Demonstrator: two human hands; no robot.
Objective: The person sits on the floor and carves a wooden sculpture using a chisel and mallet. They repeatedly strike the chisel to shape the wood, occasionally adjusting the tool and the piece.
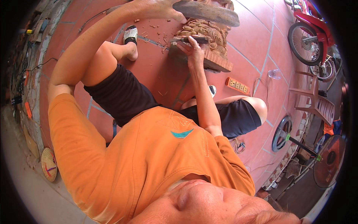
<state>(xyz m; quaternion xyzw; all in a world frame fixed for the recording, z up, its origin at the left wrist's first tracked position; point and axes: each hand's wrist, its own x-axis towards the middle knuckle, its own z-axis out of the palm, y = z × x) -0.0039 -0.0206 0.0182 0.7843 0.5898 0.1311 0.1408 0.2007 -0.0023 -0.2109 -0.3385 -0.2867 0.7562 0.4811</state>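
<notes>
My left hand is at the upper edge, its thumb and fingers closed around a long, greyish-brown wooden bar. Some of its fingers are cut off by the edge. The bar reaches right, above a carved wooden block with raised, rounded relief and a stepped base. In my right hand is a carving chisel, dark-handled, its thin blade pointing left. This hand is closed beside the block's near left side; whether the blade touches wood is hidden.
Wood shavings lie on the red tiles left of the block. An orange power strip and a clear plastic cup are to the right. Farther right stand a red motorbike, a plastic chair and a fan. A woven hat lies left.
</notes>
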